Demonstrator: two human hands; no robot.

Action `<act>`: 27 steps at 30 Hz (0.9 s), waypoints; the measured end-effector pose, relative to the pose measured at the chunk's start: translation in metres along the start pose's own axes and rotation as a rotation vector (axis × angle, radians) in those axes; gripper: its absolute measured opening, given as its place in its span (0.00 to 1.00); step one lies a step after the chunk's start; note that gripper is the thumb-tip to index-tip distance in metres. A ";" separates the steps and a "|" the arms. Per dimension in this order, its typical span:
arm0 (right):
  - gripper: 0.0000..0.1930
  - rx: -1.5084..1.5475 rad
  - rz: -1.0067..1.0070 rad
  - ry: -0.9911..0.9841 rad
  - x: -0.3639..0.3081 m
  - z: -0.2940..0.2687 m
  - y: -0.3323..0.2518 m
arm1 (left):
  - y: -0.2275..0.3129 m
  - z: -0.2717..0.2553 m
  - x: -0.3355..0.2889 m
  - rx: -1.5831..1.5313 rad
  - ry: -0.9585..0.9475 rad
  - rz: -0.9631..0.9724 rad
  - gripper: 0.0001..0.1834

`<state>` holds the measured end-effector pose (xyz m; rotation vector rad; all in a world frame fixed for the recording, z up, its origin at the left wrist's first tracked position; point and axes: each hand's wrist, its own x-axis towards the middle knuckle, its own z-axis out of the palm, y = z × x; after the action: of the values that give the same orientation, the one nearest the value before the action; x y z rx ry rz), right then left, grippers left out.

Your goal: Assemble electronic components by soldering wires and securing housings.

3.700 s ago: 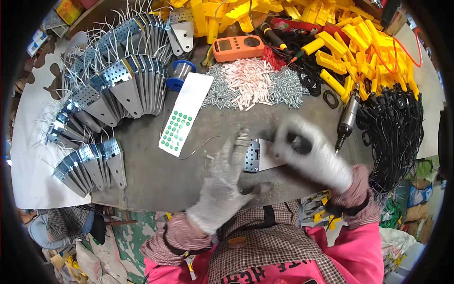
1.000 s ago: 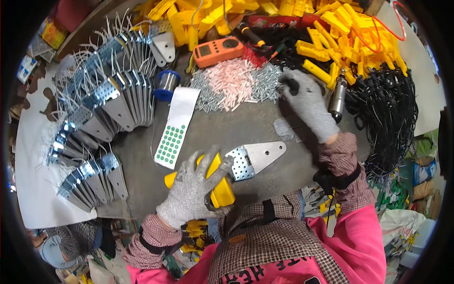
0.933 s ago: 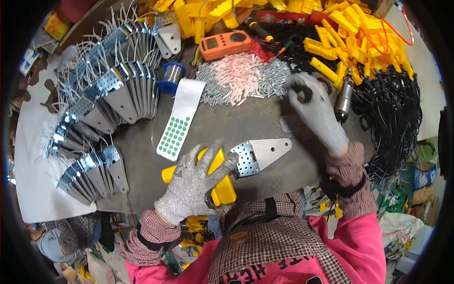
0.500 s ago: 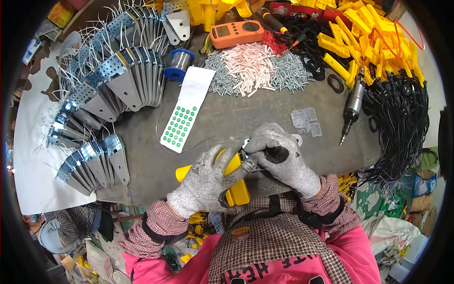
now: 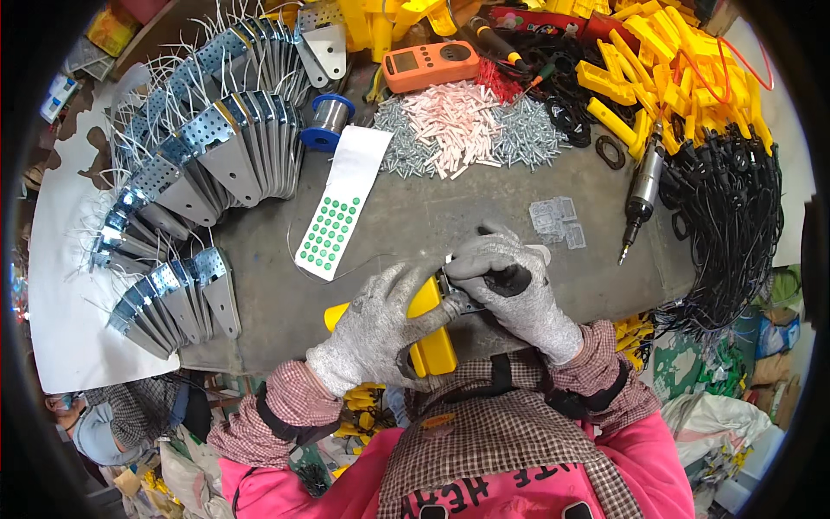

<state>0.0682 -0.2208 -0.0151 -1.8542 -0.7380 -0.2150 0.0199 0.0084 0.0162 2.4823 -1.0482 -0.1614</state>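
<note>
My left hand (image 5: pixel 367 324), in a grey glove, is closed around a yellow plastic housing (image 5: pixel 435 353) at the near edge of the table. Against the housing's right side lies a shiny metal plate (image 5: pixel 471 305), mostly covered by my hands. My right hand (image 5: pixel 510 281), gloved too, has thumb and forefinger pinched together over the plate; whatever is between those fingertips is hidden. A pale rounded end (image 5: pixel 542 253) sticks out beyond the right hand. Just past the left fingers, a thin wire curves across the table toward a white sheet of green round stickers (image 5: pixel 330 233).
Metal brackets with white wires (image 5: pixel 233 156) fan out at left. Beyond the stickers are a solder spool (image 5: pixel 328 121), an orange meter (image 5: pixel 430 66), and screws with pink sleeves (image 5: pixel 454 125). At right are clear plastic pieces (image 5: pixel 553 216), a power screwdriver (image 5: pixel 644 190), black cables (image 5: pixel 726 233) and yellow housings (image 5: pixel 657 60).
Both hands stay in nearly the same place. The right fingers have shifted slightly over the metal plate, and the left forearm has moved a little outward.
</note>
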 end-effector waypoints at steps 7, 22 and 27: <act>0.19 -0.256 -0.115 -0.057 -0.005 0.005 -0.005 | 0.005 0.001 0.003 -0.001 0.020 -0.046 0.52; 0.31 -0.824 0.311 0.049 0.044 -0.105 0.081 | 0.015 0.008 0.006 0.083 -0.016 -0.124 0.55; 0.10 -0.627 0.324 0.045 0.066 -0.109 0.088 | 0.014 0.010 0.002 0.084 -0.016 -0.120 0.56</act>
<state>0.1918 -0.3126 -0.0084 -2.5205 -0.3416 -0.2989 0.0097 -0.0050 0.0135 2.6249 -0.9299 -0.1778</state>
